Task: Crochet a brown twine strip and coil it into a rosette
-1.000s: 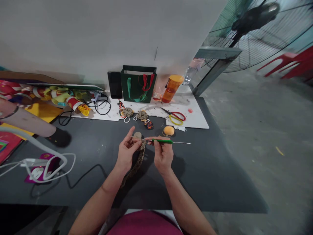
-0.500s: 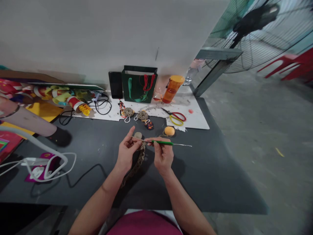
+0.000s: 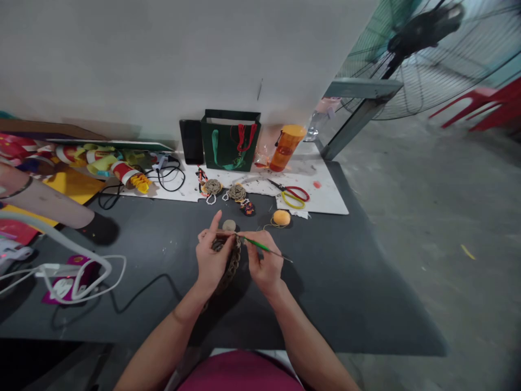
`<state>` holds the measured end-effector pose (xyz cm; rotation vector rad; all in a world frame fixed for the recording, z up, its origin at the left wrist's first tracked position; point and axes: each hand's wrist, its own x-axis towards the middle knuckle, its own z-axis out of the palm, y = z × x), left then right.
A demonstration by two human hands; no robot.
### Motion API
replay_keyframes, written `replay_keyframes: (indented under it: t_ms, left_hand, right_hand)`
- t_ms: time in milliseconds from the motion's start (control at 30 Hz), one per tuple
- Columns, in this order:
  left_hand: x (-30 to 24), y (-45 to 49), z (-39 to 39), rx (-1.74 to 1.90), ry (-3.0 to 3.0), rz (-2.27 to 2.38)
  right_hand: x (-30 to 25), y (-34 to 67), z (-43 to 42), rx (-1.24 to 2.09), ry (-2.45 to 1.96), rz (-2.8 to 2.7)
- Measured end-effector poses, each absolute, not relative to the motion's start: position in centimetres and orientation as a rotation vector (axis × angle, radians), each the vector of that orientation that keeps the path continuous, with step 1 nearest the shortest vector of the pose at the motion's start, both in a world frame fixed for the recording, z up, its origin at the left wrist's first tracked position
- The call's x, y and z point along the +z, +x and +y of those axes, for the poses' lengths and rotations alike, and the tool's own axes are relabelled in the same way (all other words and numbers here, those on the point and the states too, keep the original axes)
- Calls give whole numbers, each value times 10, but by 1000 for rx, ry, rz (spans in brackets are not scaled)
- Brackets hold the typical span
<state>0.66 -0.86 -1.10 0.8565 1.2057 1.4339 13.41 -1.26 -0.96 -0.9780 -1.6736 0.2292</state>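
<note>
My left hand pinches a brown crocheted strip near its top, index finger pointing up. The strip hangs from the fingers toward the table's front edge. In my right hand is a crochet hook with a green handle, its working tip at the strip by the left fingertips and its other metal end pointing down to the right. Just beyond the fingers lies a small round beige piece. An orange-yellow ball of yarn, with a loose strand, sits beyond my right hand.
Scissors with red and yellow handles lie on a white board. Behind are crocheted rosettes, a dark green gift bag, a phone and an orange bottle. Cables and another person's arm occupy the left.
The hook has swung from nearly level to slanting down rightward, and my right hand has moved slightly left and down. More of the crocheted strip shows behind my left fingers.
</note>
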Motion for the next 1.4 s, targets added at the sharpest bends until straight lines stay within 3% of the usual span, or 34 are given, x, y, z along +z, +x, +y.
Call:
replay_keyframes:
  t_ms: [233,533,833,1400]
  left_hand:
    - [-8,10,-13,1541,1142,1356]
    - [-8,12,-5,1400,654,921]
    - [-4,8,-6,1139,289,721]
    - [-2,5,-5,1149,354,728]
  right_hand:
    - [-16,131,-10,113,-961,-1693]
    - [-22,133,-8,83,-929,-1714]
    - [-16,127,-14,428,-966,-1386]
    - [-7,129,-11,684,-1065,-1274]
